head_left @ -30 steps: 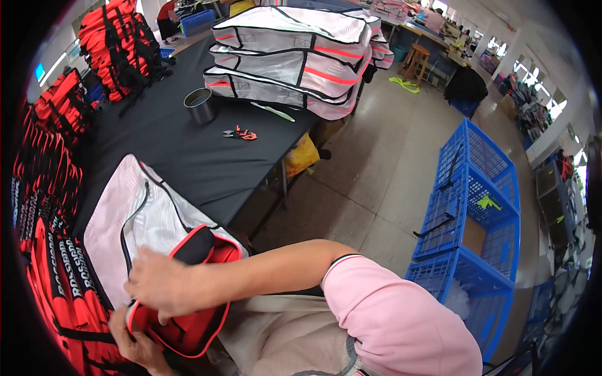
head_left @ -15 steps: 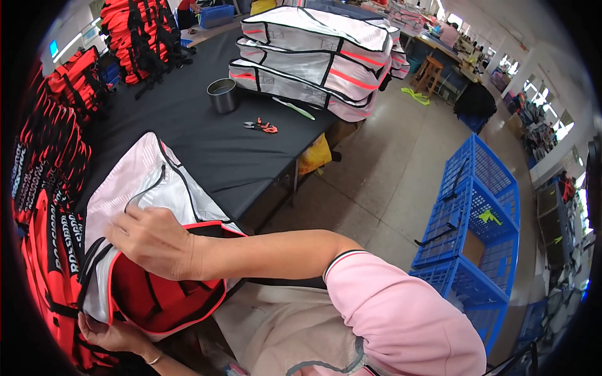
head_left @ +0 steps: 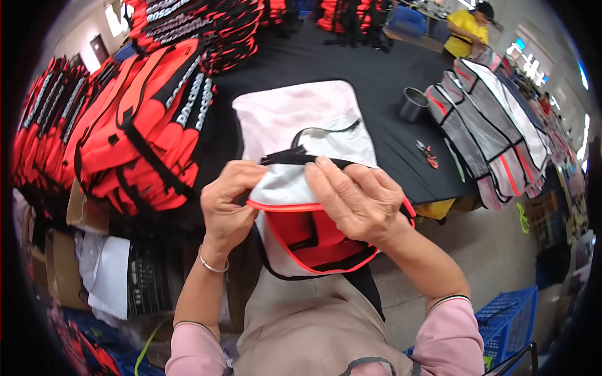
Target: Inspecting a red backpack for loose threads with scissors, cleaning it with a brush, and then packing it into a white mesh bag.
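Note:
A pale pink and white bag [head_left: 301, 113] with black trim and bright red piping lies on the table's near edge, its mouth open toward me. Red lining [head_left: 295, 229] shows inside the mouth. My left hand [head_left: 231, 195] pinches the bag's edge at the left, by the end of a black strip [head_left: 282, 156]. The fingers of my right hand [head_left: 360, 197] are closed on the white fabric and black strip to the right of it. Both thumbs and fingers bunch the fabric between them. A thin black cord or zip edge [head_left: 332, 129] curves across the panel beyond.
Red and black bags [head_left: 135, 135] are heaped at the left. A metal cup [head_left: 414, 104] and red-handled snips [head_left: 429, 155] lie on the black-covered table [head_left: 295, 56]. Grey-white bags [head_left: 489, 131] are stacked at the right. A person in yellow [head_left: 467, 31] stands beyond; a blue crate [head_left: 508, 323] is low right.
The view has swung left, bringing the bag to the middle. My left hand has come up from the bag's lower corner to its edge, and my right hand now grips beside it.

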The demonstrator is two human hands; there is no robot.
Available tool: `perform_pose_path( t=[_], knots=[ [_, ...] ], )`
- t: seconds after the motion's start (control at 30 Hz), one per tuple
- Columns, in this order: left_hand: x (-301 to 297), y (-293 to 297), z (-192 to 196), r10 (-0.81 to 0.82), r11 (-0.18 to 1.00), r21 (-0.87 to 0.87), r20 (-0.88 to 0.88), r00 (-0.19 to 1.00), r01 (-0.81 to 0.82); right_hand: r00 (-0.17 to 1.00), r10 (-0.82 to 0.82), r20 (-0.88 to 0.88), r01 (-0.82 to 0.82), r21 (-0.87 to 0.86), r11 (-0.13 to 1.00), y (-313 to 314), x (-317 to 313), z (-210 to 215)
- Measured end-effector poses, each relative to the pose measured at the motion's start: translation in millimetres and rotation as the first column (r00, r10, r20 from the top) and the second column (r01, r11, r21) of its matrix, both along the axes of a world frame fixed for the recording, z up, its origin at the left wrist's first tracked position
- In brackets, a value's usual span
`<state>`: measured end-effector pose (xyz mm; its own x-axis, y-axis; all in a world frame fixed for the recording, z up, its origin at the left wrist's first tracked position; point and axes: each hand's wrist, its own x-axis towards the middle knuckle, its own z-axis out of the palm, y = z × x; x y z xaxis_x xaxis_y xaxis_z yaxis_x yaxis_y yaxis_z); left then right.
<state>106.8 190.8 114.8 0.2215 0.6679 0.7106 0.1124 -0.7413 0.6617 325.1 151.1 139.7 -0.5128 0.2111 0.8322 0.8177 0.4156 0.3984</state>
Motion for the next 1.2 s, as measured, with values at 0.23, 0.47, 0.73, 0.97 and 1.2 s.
perform_pose_path(
  t=[0.23, 0.47, 0.73, 0.97, 1.2],
  knots=[
    [-22, 11, -25, -0.484, 0.807, -0.42, -0.071, 0.872, 0.414, 0.938, 0.248, -0.242, -0.342, -0.762, 0.549, 0, 10, -6],
    [-3, -2, -99, -0.439, 0.323, -0.634, 0.557, 0.705, 0.703, 0.61, -0.357, -0.707, -0.787, -0.49, -0.375, 34, 28, -36],
    [2, -3, -58, -0.534, 0.296, -0.782, 0.34, 0.774, 0.549, 0.665, -0.339, -0.665, -0.702, -0.712, 0.018, 33, 11, -25],
    [10, -24, -61, -0.535, 0.267, -0.799, 0.342, 0.773, 0.539, 0.803, -0.223, -0.552, -0.495, -0.828, 0.264, 25, 5, -37],
    [22, -36, -86, -0.665, 0.235, -0.887, 0.15, 0.731, 0.397, 0.943, -0.065, -0.327, -0.285, -0.891, 0.353, 52, -3, -58]
  ],
)
